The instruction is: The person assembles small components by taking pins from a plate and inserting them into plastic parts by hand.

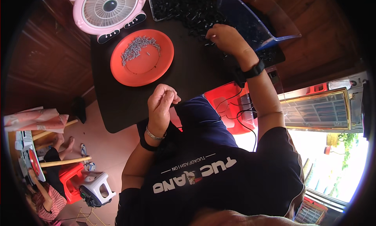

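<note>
My left hand (161, 104) is closed, its fingers curled together above the near edge of the dark table (188, 69). Whatever it may hold is hidden. Just beyond it lies an orange-red plate (163, 69) with a heap of small grey cylindrical pieces (137, 47) on its far side. Over at the right, my right hand (227, 38) hovers at the near edge of a spread of small black pieces (184, 8). Its fingertips are pinched together, and a tiny pale spot shows there, too small to name.
A pink fan (109, 6) stands behind the plate. Clear plastic panels (250, 14) border the black pieces at the right. Under the table are a red stool (229, 108) and a black cable (246, 126). Another person (51, 198) sits at the far left.
</note>
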### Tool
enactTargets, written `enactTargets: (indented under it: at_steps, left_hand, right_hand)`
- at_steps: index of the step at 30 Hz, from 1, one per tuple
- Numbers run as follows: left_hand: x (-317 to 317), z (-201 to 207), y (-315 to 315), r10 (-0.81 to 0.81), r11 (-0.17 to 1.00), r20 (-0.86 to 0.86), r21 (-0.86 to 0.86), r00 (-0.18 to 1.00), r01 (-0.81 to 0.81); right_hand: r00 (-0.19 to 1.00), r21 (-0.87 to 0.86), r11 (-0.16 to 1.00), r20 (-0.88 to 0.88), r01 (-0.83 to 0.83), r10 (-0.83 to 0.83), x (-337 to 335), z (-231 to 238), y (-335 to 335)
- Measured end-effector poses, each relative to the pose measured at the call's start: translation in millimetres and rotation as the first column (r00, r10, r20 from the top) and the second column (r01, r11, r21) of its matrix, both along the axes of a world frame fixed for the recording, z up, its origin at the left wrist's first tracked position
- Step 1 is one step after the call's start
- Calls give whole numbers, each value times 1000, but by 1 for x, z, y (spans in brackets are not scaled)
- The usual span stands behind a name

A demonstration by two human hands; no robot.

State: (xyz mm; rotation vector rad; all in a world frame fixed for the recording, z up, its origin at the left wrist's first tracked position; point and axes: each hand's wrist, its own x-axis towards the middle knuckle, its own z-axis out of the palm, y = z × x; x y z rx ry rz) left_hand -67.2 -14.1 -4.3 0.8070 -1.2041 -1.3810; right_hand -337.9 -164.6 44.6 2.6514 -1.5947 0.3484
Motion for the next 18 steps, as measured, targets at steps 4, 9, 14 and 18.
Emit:
enactTargets:
  at_steps: [4, 9, 14, 18]
  left_hand:
    - [1, 0, 1, 6, 1000, 7, 10, 1000, -6]
    - [0, -1, 1, 2, 1000, -1, -8, 1000, -2]
    - [0, -2, 1, 0, 1000, -4, -21, 1000, 0]
    - [0, -2, 1, -9, 1000, -12, -17, 1000, 9]
  right_hand:
    - [998, -40, 997, -15, 59, -59, 0, 7, -9]
    - [1000, 4, 1000, -27, 9, -9, 7, 3, -22]
    - [987, 48, 998, -159, 40, -32, 17, -2, -31]
    - [983, -4, 1000, -181, 27, -27, 20, -6, -32]
